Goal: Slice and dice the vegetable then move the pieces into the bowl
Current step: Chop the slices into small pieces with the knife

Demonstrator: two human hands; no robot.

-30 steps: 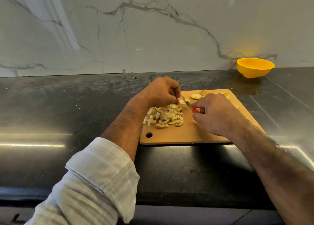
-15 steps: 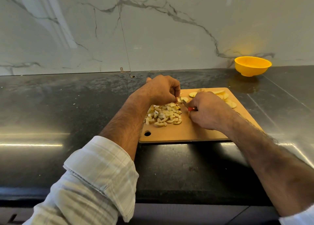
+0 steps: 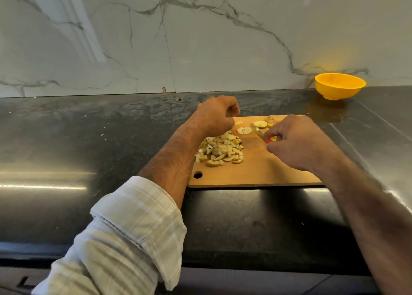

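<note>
A wooden cutting board (image 3: 256, 174) lies on the dark counter. On its left part sits a pile of diced pale vegetable pieces (image 3: 220, 149). A slice freshly cut into quarters (image 3: 244, 130) lies beyond the pile, with uncut round slices (image 3: 260, 123) behind it. My right hand (image 3: 298, 143) grips a small knife (image 3: 258, 133) with a red handle, its blade pointing toward the slices. My left hand (image 3: 215, 116) hovers above the pile with fingers curled and nothing visible in them. The yellow bowl (image 3: 340, 85) stands at the back right by the wall.
The dark stone counter (image 3: 89, 143) stretches left and right of the board. A marble wall (image 3: 156, 38) rises just behind. The counter's front edge runs below the board. A small hole in the counter (image 3: 178, 99) lies near the wall.
My left hand has lifted off the slice it was holding down, leaving that slice in quarters. My right hand has drawn the knife back to the right.
</note>
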